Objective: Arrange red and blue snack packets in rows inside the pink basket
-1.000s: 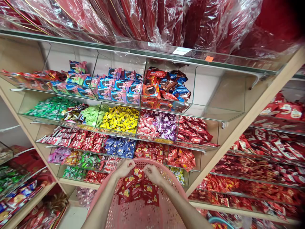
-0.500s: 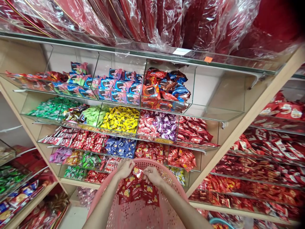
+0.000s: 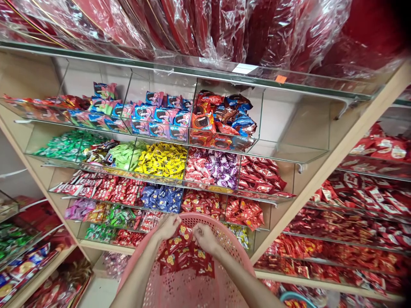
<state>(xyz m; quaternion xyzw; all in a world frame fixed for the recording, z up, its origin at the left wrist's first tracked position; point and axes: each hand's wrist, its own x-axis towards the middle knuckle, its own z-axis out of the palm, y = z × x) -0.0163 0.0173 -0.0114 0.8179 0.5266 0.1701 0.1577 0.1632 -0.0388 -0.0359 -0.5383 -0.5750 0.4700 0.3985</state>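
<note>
A pink perforated plastic basket (image 3: 224,235) stands below my forearms, in front of the shelves. Between my hands is a small red candy packet (image 3: 184,232) printed with orange fruit. My left hand (image 3: 169,226) is closed at its left edge, and my right hand (image 3: 204,238) is closed at its right edge, fingers bent inward. Just beneath, inside the basket, hang or lie several similar red packets (image 3: 186,259); whether they are joined to the upper one I cannot tell. My fingertips partly cover the packet's edges.
Glass-fronted shelves hold yellow packets (image 3: 163,160), blue packets (image 3: 162,197), green packets (image 3: 66,145) and red packets (image 3: 202,203) in compartments. A slanted wooden upright (image 3: 321,167) stands to the right. Plastic-wrapped red goods (image 3: 192,25) fill the top shelf. A blue-rimmed container (image 3: 297,297) sits low at right.
The packet between my hands has tilted and shows its front more darkly, and my right fingers have curled in slightly. The basket and the lower packets look almost the same.
</note>
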